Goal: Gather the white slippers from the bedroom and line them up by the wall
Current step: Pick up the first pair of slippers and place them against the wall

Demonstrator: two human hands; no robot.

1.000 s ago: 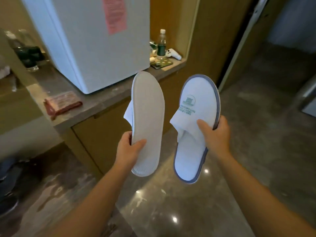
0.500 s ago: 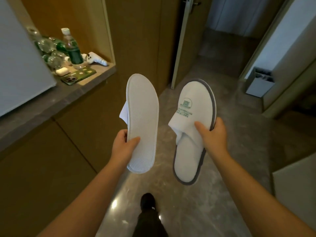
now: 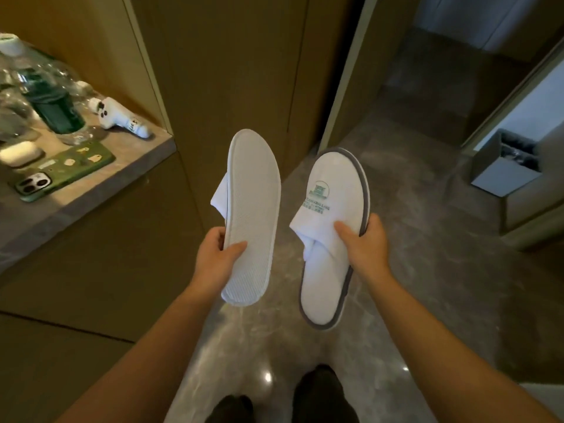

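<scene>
I hold two white slippers in the air over a glossy stone floor. My left hand (image 3: 217, 260) grips the left slipper (image 3: 253, 215) by its edge, its ribbed white sole turned towards me and the toe pointing up. My right hand (image 3: 364, 245) pinches the right slipper (image 3: 328, 239) at the strap, so its top shows: a green printed logo and a grey rim. The two slippers hang side by side, a small gap between them.
A brown cabinet (image 3: 100, 254) with a stone countertop stands on my left, carrying a green phone (image 3: 65, 170), water bottles (image 3: 52, 108) and a white controller (image 3: 122, 117). Ahead, a wooden wall panel (image 3: 232, 71) and a doorway into a dark corridor. A grey bin (image 3: 506, 163) stands at right.
The view has swung right and moved forward along the cabinet; the white fridge has left the frame and the doorway has come closer. Both hands keep the slippers in the same hold.
</scene>
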